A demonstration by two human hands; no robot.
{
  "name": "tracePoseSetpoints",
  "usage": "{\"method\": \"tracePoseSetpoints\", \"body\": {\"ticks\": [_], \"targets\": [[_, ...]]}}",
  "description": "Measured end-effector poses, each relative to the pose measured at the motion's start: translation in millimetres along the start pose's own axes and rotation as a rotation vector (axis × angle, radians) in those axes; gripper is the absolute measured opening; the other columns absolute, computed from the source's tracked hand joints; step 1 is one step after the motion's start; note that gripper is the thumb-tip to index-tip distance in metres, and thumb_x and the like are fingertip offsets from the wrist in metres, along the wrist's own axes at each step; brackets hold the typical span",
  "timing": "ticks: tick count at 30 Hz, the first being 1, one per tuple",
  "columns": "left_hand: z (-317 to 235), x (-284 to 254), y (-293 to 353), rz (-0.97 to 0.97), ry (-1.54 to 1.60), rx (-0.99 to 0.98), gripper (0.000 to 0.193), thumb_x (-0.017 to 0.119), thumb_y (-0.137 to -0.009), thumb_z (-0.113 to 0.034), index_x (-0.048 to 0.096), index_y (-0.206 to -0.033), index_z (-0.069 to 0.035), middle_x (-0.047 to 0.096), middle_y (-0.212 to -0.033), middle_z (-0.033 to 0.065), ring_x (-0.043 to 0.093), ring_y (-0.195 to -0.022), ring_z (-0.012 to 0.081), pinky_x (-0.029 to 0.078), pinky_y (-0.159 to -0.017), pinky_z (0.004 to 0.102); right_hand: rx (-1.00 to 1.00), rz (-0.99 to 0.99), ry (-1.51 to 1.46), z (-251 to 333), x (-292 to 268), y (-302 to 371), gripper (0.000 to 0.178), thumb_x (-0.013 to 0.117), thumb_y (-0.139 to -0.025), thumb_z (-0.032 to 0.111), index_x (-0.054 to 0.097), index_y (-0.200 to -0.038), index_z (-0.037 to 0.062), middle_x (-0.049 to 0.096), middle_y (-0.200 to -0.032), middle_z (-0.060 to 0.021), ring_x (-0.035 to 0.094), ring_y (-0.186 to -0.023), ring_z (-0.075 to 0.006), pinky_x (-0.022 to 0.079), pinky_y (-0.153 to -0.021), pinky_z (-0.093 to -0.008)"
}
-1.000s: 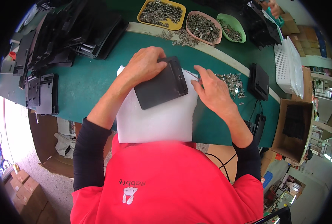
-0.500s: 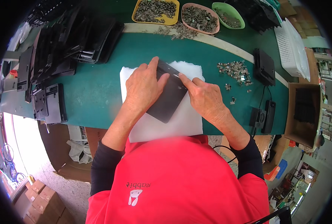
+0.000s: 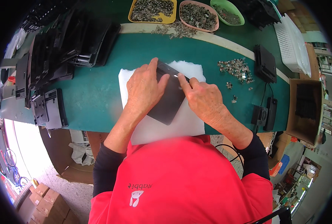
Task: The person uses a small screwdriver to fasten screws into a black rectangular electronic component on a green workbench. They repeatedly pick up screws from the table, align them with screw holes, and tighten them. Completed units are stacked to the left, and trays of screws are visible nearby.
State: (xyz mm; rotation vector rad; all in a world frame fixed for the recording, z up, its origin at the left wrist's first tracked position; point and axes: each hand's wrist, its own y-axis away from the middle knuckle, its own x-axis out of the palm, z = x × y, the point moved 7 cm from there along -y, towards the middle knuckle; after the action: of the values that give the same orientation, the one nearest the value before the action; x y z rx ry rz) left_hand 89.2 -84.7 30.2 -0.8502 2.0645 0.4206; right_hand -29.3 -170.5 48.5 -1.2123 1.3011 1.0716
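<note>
A flat dark grey panel (image 3: 166, 106) lies tilted on a white foam sheet (image 3: 191, 119) in front of me. My left hand (image 3: 145, 87) grips its left side, fingers along the far left edge and thumb on the face. With my right hand (image 3: 205, 99) I hold the right edge; the index fingertip presses near a small bright spot by the far right edge, and the other fingers are curled, partly hidden. Small shiny metal clips (image 3: 237, 70) lie in a loose pile to the right, a few apart from it.
Yellow (image 3: 130, 16), pink (image 3: 196, 28) and green (image 3: 241, 22) trays of small metal parts stand at the back. Black plastic housings (image 3: 95, 44) are stacked at left. A black device (image 3: 265, 63), white basket (image 3: 287, 44) and cardboard box (image 3: 315, 112) are at right.
The whole view has shifted slightly. My right index finger has moved a little at the panel's far right edge; my left hand keeps its hold and the panel stays in place.
</note>
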Motion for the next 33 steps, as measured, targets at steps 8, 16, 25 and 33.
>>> {"method": "tracePoseSetpoints", "body": {"ticks": [8,16,25,33], "targets": [[1.6,3.2,0.9,-0.011,0.039,0.021,0.052,0.068,-0.085,-0.026,0.055,-0.126,0.002,0.066,-0.107,0.0202,0.062,-0.102,0.0365,0.048,-0.088,0.0423,-0.052,0.181,0.044,5.7,-14.6,-18.9,0.044,0.062,-0.078,0.006,0.063,-0.122,0.0037,0.063,-0.076,-0.0082,0.066,-0.059,-0.0213,0.053,-0.053,-0.0318],[2.1,-0.9,-0.5,0.017,0.066,0.012,0.052,0.068,-0.085,-0.026,0.055,-0.127,0.001,0.066,-0.109,0.0203,0.061,-0.103,0.0369,0.048,-0.089,0.0427,-0.039,0.176,-0.158,-13.1,-12.0,-20.3,0.042,0.058,-0.081,0.002,0.062,-0.122,0.0052,0.061,-0.074,-0.0105,0.065,-0.061,-0.0275,0.051,-0.053,-0.0381],[3.6,1.6,-1.1,0.003,0.052,0.015,0.052,0.068,-0.085,-0.027,0.054,-0.127,0.001,0.066,-0.107,0.0200,0.062,-0.101,0.0368,0.048,-0.087,0.0430,-0.053,0.120,-0.142,-13.2,-5.8,-14.7,0.046,0.059,-0.080,0.003,0.061,-0.126,0.0057,0.060,-0.075,-0.0085,0.064,-0.058,-0.0237,0.050,-0.051,-0.0350],[3.0,7.5,1.7,-0.020,0.051,0.059,0.052,0.067,-0.086,-0.024,0.052,-0.128,0.004,0.064,-0.102,0.0198,0.060,-0.098,0.0377,0.047,-0.085,0.0435,-0.117,0.196,-0.007,4.5,-15.7,-22.8,0.041,0.062,-0.078,0.005,0.061,-0.117,-0.0028,0.063,-0.075,-0.0105,0.067,-0.058,-0.0237,0.052,-0.050,-0.0328]]}}
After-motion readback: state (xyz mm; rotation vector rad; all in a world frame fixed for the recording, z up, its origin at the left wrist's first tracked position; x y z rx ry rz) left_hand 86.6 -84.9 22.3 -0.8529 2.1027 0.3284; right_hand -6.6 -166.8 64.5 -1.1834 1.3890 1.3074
